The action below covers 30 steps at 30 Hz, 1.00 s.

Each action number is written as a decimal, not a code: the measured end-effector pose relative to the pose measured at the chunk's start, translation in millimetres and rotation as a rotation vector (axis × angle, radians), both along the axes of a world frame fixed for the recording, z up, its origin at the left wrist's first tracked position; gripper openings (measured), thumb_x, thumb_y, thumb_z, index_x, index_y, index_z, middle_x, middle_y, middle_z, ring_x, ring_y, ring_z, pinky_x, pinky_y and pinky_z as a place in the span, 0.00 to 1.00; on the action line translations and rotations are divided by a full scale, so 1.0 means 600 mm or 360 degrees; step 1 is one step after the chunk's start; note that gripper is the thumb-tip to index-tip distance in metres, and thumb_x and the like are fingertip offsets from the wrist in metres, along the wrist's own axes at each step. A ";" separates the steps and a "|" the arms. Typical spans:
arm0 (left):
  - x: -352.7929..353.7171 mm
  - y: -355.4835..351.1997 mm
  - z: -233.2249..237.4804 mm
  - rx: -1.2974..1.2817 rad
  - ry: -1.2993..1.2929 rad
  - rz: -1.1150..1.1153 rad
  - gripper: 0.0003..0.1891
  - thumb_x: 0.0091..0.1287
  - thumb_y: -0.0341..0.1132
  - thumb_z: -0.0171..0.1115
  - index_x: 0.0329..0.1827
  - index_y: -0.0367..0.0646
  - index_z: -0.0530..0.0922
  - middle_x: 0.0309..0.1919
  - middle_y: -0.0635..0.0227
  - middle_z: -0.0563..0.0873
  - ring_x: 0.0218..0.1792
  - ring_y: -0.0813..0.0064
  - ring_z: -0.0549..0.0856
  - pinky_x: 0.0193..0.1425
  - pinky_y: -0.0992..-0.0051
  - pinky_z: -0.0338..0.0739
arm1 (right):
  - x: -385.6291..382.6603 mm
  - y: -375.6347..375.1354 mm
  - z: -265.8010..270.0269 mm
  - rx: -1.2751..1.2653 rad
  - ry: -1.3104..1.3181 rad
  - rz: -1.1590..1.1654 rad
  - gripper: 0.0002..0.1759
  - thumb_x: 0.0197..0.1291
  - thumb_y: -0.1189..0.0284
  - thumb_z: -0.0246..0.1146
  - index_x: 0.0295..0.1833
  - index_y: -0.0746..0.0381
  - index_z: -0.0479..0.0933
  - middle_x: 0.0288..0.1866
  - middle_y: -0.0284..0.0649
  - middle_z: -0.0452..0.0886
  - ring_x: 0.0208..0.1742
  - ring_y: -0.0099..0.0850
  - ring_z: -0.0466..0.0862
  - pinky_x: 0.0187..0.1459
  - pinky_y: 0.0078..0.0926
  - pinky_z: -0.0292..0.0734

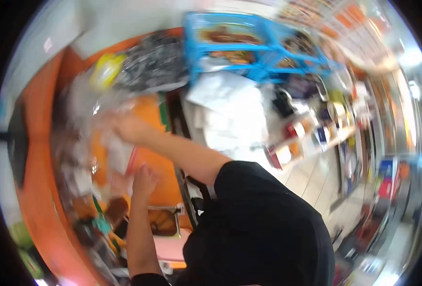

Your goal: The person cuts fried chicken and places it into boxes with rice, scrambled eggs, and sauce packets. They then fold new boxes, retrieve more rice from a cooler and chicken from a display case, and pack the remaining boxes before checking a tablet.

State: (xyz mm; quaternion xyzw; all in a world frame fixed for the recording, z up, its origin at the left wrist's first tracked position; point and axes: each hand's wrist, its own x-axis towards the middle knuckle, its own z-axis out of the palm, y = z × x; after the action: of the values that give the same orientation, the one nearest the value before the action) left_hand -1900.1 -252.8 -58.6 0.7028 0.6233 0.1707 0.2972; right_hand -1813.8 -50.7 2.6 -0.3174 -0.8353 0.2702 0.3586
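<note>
My left hand [146,182] is over the orange counter [165,167], its fingers closed at a clear plastic bag [120,155] with a red strip along one edge. Farther up, my right hand [125,126] reaches to a heap of crumpled clear plastic [84,107]. Its fingers are smeared by motion, so I cannot tell whether it grips any of the plastic. Beyond that hand lie a yellow package [107,70] and a pile of black plastic bags [153,62].
Blue crates [225,46] with food in them stand at the top. White sheeting [227,107] lies beside the counter. A metal-framed opening [165,221] and a pink board [172,245] are near my left forearm. Shelves with small goods [311,131] and a tiled floor [315,178] are at right.
</note>
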 end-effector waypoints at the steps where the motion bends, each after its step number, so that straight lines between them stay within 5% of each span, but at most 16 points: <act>1: 0.022 -0.004 0.019 0.0010 0.0088 0.0152 0.16 0.56 0.31 0.74 0.44 0.39 0.76 0.35 0.55 0.84 0.40 0.51 0.85 0.48 0.54 0.79 | 0.074 -0.044 0.094 0.0473 0.0394 -0.0126 0.17 0.61 0.75 0.61 0.57 0.58 0.80 0.52 0.51 0.83 0.48 0.51 0.84 0.50 0.49 0.80; 5: 0.008 0.005 -0.009 -0.0231 -0.0032 0.0276 0.12 0.59 0.26 0.69 0.38 0.38 0.73 0.29 0.58 0.78 0.35 0.56 0.81 0.40 0.57 0.76 | 0.270 -0.164 0.081 -0.0185 0.0107 -0.0205 0.14 0.64 0.73 0.61 0.54 0.60 0.79 0.46 0.47 0.82 0.50 0.49 0.84 0.50 0.46 0.81; 7: 0.004 0.000 -0.006 -0.0167 0.0217 -0.0107 0.10 0.60 0.25 0.68 0.33 0.36 0.72 0.29 0.58 0.78 0.33 0.57 0.80 0.39 0.59 0.76 | 0.329 -0.234 0.019 -0.0472 0.0015 -0.0204 0.11 0.65 0.72 0.61 0.52 0.60 0.80 0.44 0.46 0.83 0.49 0.50 0.84 0.51 0.48 0.81; 10: 0.034 -0.002 0.032 0.0275 0.0344 -0.0159 0.09 0.61 0.25 0.68 0.31 0.34 0.73 0.29 0.58 0.78 0.31 0.62 0.79 0.38 0.63 0.75 | 0.346 -0.321 -0.045 -0.0766 -0.0082 -0.0199 0.11 0.67 0.69 0.61 0.52 0.60 0.81 0.47 0.47 0.84 0.51 0.50 0.85 0.54 0.47 0.80; 12: 0.032 -0.012 0.046 0.0059 0.0298 0.0105 0.08 0.62 0.25 0.68 0.33 0.34 0.74 0.29 0.59 0.79 0.31 0.66 0.79 0.38 0.65 0.75 | 0.321 -0.355 -0.084 -0.1049 -0.0071 -0.0003 0.17 0.65 0.69 0.61 0.58 0.60 0.79 0.54 0.48 0.84 0.54 0.51 0.85 0.56 0.48 0.80; 13: 0.028 -0.023 0.050 -0.0170 0.0238 0.0388 0.08 0.63 0.25 0.68 0.34 0.33 0.76 0.29 0.60 0.79 0.31 0.69 0.79 0.38 0.66 0.75 | 0.297 -0.368 -0.097 -0.1043 -0.0064 -0.0001 0.17 0.65 0.69 0.61 0.58 0.60 0.79 0.54 0.48 0.84 0.54 0.51 0.85 0.56 0.48 0.80; 15: 0.015 -0.043 0.064 -0.0226 -0.0092 0.0482 0.08 0.64 0.26 0.69 0.35 0.34 0.77 0.28 0.61 0.79 0.32 0.71 0.79 0.38 0.67 0.74 | 0.234 -0.378 -0.110 -0.0407 0.0391 -0.0090 0.24 0.67 0.65 0.63 0.66 0.61 0.74 0.53 0.53 0.85 0.56 0.54 0.85 0.61 0.49 0.78; 17: -0.016 -0.075 0.086 -0.0272 -0.0401 0.0573 0.08 0.66 0.28 0.69 0.35 0.34 0.78 0.28 0.62 0.80 0.32 0.73 0.79 0.38 0.68 0.74 | 0.194 -0.369 -0.067 0.0250 0.0349 -0.0170 0.31 0.65 0.62 0.67 0.71 0.61 0.69 0.52 0.53 0.86 0.55 0.56 0.85 0.60 0.49 0.78; 18: -0.035 -0.102 0.096 -0.0233 -0.0449 0.0555 0.07 0.68 0.29 0.68 0.37 0.36 0.78 0.30 0.64 0.81 0.33 0.75 0.80 0.39 0.70 0.76 | 0.184 -0.364 -0.031 0.0256 0.0369 -0.0152 0.31 0.65 0.62 0.67 0.71 0.61 0.69 0.52 0.53 0.86 0.55 0.56 0.85 0.60 0.49 0.78; 20: -0.031 -0.160 0.137 -0.0173 -0.0499 0.0585 0.07 0.70 0.30 0.68 0.39 0.37 0.79 0.31 0.66 0.82 0.35 0.76 0.82 0.41 0.72 0.77 | 0.175 -0.369 0.029 -0.0820 0.0123 0.0554 0.34 0.62 0.58 0.72 0.69 0.62 0.70 0.50 0.49 0.87 0.51 0.48 0.88 0.55 0.44 0.81; 23: 0.014 -0.266 0.247 -0.0367 -0.1018 0.0750 0.06 0.73 0.31 0.65 0.46 0.39 0.80 0.35 0.69 0.84 0.37 0.77 0.83 0.45 0.74 0.79 | 0.159 -0.417 0.051 -0.1357 0.0412 0.0978 0.33 0.59 0.57 0.75 0.63 0.63 0.74 0.46 0.45 0.88 0.47 0.39 0.88 0.50 0.37 0.82; 26: 0.044 -0.384 0.285 -0.0584 -0.1306 0.0806 0.12 0.80 0.35 0.56 0.58 0.38 0.80 0.42 0.67 0.86 0.40 0.75 0.86 0.48 0.73 0.80 | 0.153 -0.504 0.041 -0.1542 0.0366 0.1052 0.24 0.58 0.59 0.76 0.53 0.63 0.79 0.43 0.41 0.88 0.45 0.31 0.87 0.49 0.34 0.81; 30: 0.107 -0.524 0.292 -0.0565 -0.1067 0.0816 0.14 0.80 0.40 0.57 0.60 0.41 0.78 0.45 0.67 0.88 0.44 0.75 0.86 0.49 0.76 0.79 | 0.204 -0.630 0.027 -0.1574 0.0255 0.0885 0.17 0.58 0.60 0.75 0.46 0.60 0.82 0.36 0.39 0.86 0.39 0.34 0.86 0.43 0.37 0.81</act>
State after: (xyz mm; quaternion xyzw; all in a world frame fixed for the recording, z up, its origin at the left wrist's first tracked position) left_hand -1835.9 -567.0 116.7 0.3702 0.6661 0.3472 0.5465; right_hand -1691.6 -428.9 19.0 -0.1944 -0.6317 0.7362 0.1452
